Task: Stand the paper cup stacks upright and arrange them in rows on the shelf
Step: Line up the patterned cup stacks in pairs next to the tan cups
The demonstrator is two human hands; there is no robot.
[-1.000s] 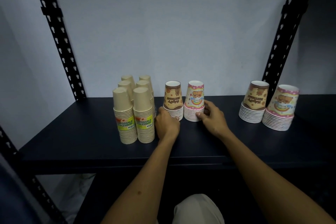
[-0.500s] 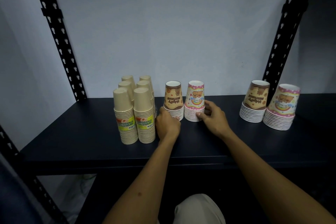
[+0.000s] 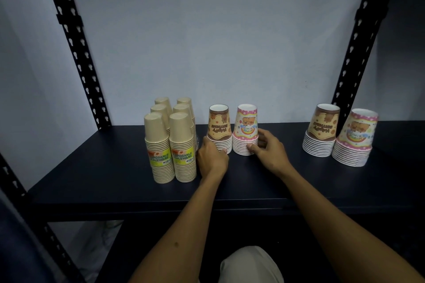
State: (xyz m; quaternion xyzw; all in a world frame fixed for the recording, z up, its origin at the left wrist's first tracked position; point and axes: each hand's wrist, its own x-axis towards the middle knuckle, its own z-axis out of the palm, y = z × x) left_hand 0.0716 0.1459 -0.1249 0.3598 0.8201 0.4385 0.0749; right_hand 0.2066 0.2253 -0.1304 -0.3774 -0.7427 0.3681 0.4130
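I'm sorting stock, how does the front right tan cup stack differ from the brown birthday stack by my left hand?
The tan stack is plain with a yellow label; the brown birthday stack is printed. The tan stack is taller, holding more cups than the brown birthday stack. Both stand mouth-down.

Change: slight right-hand adjustment only.
The right hand (image 3: 270, 151) shifts its fingers marginally on the base of the pink cup stack (image 3: 245, 126) it grips.

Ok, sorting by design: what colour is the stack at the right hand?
The stack is pink with bears; head view.
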